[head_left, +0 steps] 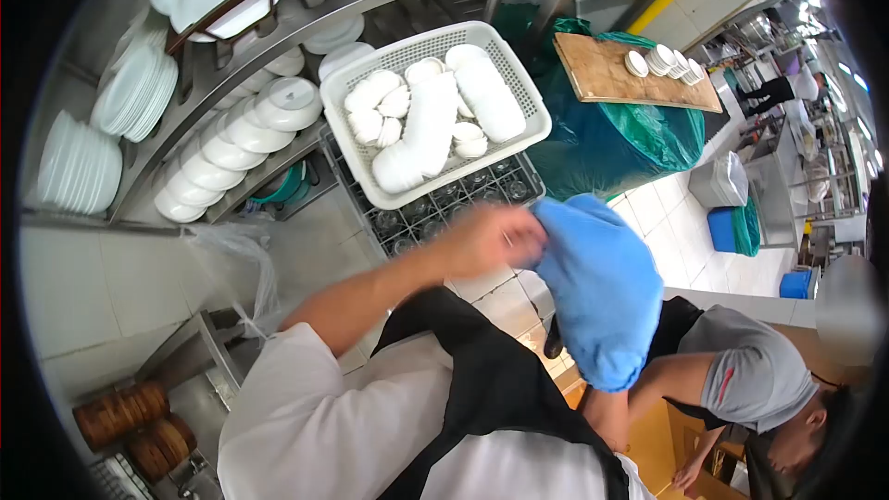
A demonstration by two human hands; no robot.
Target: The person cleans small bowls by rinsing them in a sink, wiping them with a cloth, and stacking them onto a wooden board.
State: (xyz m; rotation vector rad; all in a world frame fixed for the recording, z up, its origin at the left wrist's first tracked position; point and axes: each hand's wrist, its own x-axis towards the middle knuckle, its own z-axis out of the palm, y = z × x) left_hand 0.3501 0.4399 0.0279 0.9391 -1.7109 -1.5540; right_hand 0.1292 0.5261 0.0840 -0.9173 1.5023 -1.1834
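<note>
My left hand (500,239) is blurred by motion, its fingers curled at the upper left edge of a blue cloth (597,287). The cloth covers my right hand like a sleeve down to the wrist, so those fingers are hidden. Just beyond my hands, a pale perforated basket (378,187) holds stacks of small white dishes (486,97). Beneath that basket is a dark rack (407,233) of clear glasses.
White plates (139,88) and bowls (218,157) fill the curved metal shelving at left. A wooden board (602,74) with small white cups rests on green-bagged bins. At lower right, a person (755,366) in grey bends close beside me.
</note>
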